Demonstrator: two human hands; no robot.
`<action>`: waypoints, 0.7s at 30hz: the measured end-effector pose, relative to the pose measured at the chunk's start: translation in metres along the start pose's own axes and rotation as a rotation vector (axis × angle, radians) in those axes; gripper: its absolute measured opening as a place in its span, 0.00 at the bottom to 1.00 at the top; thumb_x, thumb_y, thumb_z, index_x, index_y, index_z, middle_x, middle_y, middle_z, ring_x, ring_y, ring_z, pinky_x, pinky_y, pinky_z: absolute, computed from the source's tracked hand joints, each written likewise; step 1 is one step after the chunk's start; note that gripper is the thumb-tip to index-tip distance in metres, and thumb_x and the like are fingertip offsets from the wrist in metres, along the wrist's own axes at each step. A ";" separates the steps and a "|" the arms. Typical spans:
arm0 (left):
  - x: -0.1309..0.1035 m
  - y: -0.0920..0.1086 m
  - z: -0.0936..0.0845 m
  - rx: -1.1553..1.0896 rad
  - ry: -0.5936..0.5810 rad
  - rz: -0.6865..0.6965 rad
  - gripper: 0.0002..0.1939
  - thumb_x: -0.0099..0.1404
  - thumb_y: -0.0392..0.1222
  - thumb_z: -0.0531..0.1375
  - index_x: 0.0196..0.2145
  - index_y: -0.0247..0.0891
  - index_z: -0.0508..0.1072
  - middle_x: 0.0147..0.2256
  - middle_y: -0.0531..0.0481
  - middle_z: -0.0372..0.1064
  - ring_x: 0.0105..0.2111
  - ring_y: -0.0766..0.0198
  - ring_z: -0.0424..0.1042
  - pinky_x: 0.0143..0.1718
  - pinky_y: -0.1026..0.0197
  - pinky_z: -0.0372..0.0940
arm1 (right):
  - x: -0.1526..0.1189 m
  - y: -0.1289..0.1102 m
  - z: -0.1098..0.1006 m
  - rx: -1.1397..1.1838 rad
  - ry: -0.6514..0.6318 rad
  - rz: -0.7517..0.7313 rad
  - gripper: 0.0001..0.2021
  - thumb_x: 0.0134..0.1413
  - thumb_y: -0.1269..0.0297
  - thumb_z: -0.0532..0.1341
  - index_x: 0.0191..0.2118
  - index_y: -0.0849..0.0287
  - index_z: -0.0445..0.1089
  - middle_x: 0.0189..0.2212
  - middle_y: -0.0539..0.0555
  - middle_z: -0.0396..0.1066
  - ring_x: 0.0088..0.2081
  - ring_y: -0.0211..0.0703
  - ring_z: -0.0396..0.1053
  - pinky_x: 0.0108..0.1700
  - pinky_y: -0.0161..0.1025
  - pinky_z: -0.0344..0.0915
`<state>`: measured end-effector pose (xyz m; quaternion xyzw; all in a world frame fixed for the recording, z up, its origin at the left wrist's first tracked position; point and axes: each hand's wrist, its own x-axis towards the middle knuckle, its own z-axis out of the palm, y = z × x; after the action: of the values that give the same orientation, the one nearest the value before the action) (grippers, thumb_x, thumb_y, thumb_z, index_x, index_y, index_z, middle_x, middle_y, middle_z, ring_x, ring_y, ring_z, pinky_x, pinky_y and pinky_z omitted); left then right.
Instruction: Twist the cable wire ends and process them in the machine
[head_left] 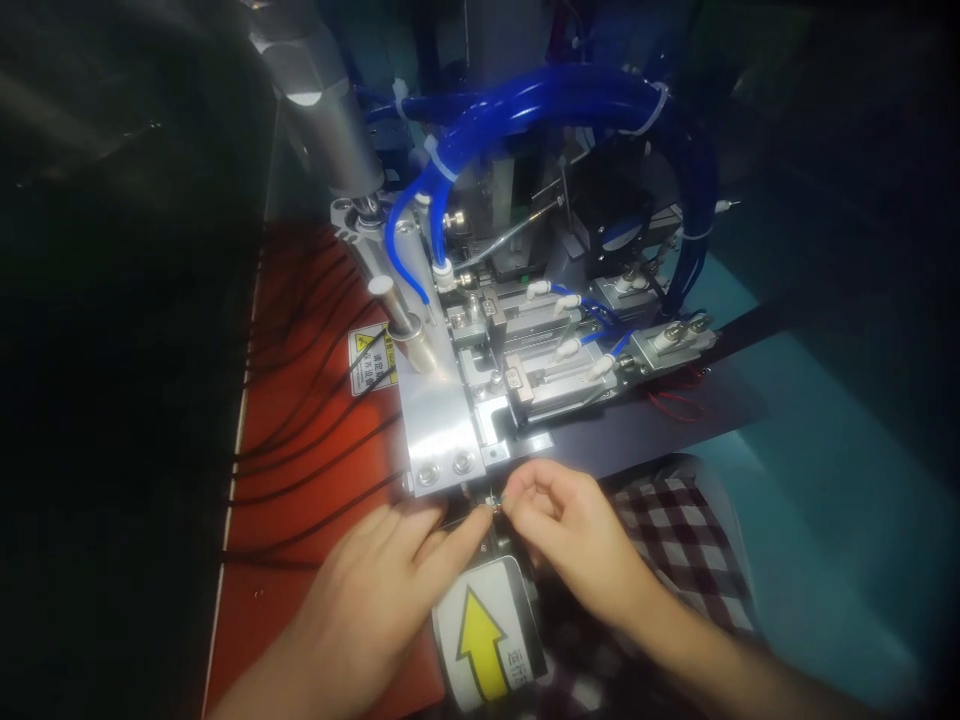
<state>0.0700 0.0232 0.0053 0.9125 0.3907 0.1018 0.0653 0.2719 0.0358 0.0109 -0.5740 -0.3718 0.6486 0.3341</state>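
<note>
At the near end of a machine with a shiny metal plate (444, 425), my two hands almost meet. My left hand (382, 580) rests on the machine's front, its thumb stretched toward a tiny part (492, 502) at the fingertips. My right hand (574, 525) is closed in a pinch just right of that part; what sits between the fingers is too small to make out. Several black wires (322, 442) run across the orange-red surface (300, 520) toward the plate. Just below my hands lies a white label with a yellow arrow (481, 640).
Thick blue air tubes (570, 95) arch over the machine. A metal cylinder (319, 110) stands at upper left, and small pneumatic slides (562, 375) sit on the right. A warning sticker (373, 360) is on the orange-red surface. Checkered cloth (690, 530) shows at lower right.
</note>
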 end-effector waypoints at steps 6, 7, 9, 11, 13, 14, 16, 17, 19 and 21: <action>0.004 0.000 -0.002 0.020 -0.012 0.033 0.24 0.69 0.29 0.40 0.58 0.42 0.61 0.36 0.47 0.66 0.32 0.61 0.65 0.31 0.62 0.58 | 0.001 -0.001 -0.001 0.011 -0.015 0.040 0.05 0.49 0.74 0.58 0.25 0.61 0.64 0.13 0.40 0.56 0.16 0.29 0.54 0.19 0.29 0.51; 0.005 -0.001 -0.002 0.024 -0.001 0.043 0.24 0.69 0.29 0.40 0.58 0.42 0.61 0.36 0.47 0.66 0.32 0.61 0.65 0.31 0.62 0.58 | 0.002 -0.002 -0.001 0.011 -0.014 0.044 0.05 0.49 0.75 0.58 0.25 0.61 0.64 0.13 0.40 0.56 0.16 0.29 0.54 0.19 0.29 0.52; 0.006 -0.001 -0.001 0.039 0.040 0.053 0.24 0.69 0.29 0.40 0.57 0.42 0.63 0.35 0.47 0.66 0.31 0.61 0.65 0.29 0.62 0.57 | 0.002 -0.003 -0.002 0.000 -0.017 0.052 0.06 0.49 0.75 0.58 0.25 0.61 0.65 0.13 0.40 0.56 0.16 0.29 0.54 0.19 0.29 0.52; 0.005 0.000 0.001 0.058 0.054 0.037 0.25 0.69 0.28 0.40 0.56 0.43 0.63 0.35 0.48 0.66 0.31 0.60 0.65 0.29 0.62 0.57 | 0.002 -0.004 -0.002 -0.018 -0.023 0.057 0.06 0.50 0.75 0.58 0.25 0.61 0.65 0.12 0.40 0.56 0.16 0.29 0.54 0.20 0.29 0.53; 0.004 0.001 0.001 0.071 0.020 0.014 0.25 0.68 0.28 0.40 0.57 0.44 0.62 0.35 0.48 0.66 0.32 0.60 0.66 0.31 0.62 0.58 | 0.002 -0.005 -0.004 -0.030 -0.036 0.055 0.06 0.51 0.74 0.58 0.26 0.61 0.65 0.13 0.40 0.56 0.16 0.30 0.55 0.20 0.29 0.54; 0.003 0.001 0.000 0.072 -0.008 0.004 0.25 0.68 0.28 0.41 0.57 0.45 0.62 0.36 0.48 0.66 0.33 0.60 0.66 0.31 0.62 0.59 | 0.002 -0.005 -0.005 -0.033 -0.042 0.048 0.05 0.52 0.72 0.58 0.26 0.61 0.65 0.13 0.41 0.56 0.16 0.30 0.55 0.20 0.30 0.54; 0.002 0.002 -0.001 0.068 -0.049 -0.010 0.26 0.68 0.27 0.42 0.58 0.45 0.61 0.37 0.47 0.67 0.34 0.60 0.66 0.33 0.61 0.59 | 0.001 -0.003 -0.006 -0.035 -0.049 0.016 0.04 0.53 0.70 0.59 0.28 0.61 0.66 0.14 0.42 0.58 0.17 0.31 0.57 0.21 0.30 0.54; 0.002 0.002 -0.002 0.065 -0.058 -0.012 0.26 0.68 0.27 0.42 0.58 0.45 0.61 0.37 0.48 0.67 0.34 0.60 0.67 0.33 0.61 0.60 | 0.000 -0.002 -0.007 -0.039 -0.045 -0.010 0.03 0.52 0.69 0.59 0.29 0.61 0.66 0.15 0.42 0.58 0.18 0.31 0.57 0.21 0.30 0.54; 0.002 0.002 -0.002 0.058 -0.065 -0.012 0.26 0.68 0.27 0.42 0.59 0.45 0.61 0.37 0.48 0.66 0.34 0.60 0.67 0.33 0.61 0.60 | 0.000 0.001 -0.007 -0.050 -0.033 -0.074 0.02 0.52 0.69 0.59 0.31 0.62 0.67 0.17 0.43 0.59 0.20 0.32 0.57 0.22 0.31 0.54; 0.003 0.002 -0.002 0.057 -0.059 -0.014 0.25 0.68 0.28 0.42 0.58 0.45 0.61 0.37 0.48 0.66 0.34 0.60 0.67 0.32 0.62 0.60 | 0.000 0.003 -0.007 -0.060 -0.030 -0.122 0.02 0.52 0.69 0.59 0.30 0.61 0.66 0.17 0.43 0.57 0.20 0.32 0.55 0.23 0.31 0.53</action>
<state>0.0724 0.0239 0.0082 0.9140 0.3975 0.0630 0.0516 0.2787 0.0351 0.0083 -0.5503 -0.4303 0.6242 0.3499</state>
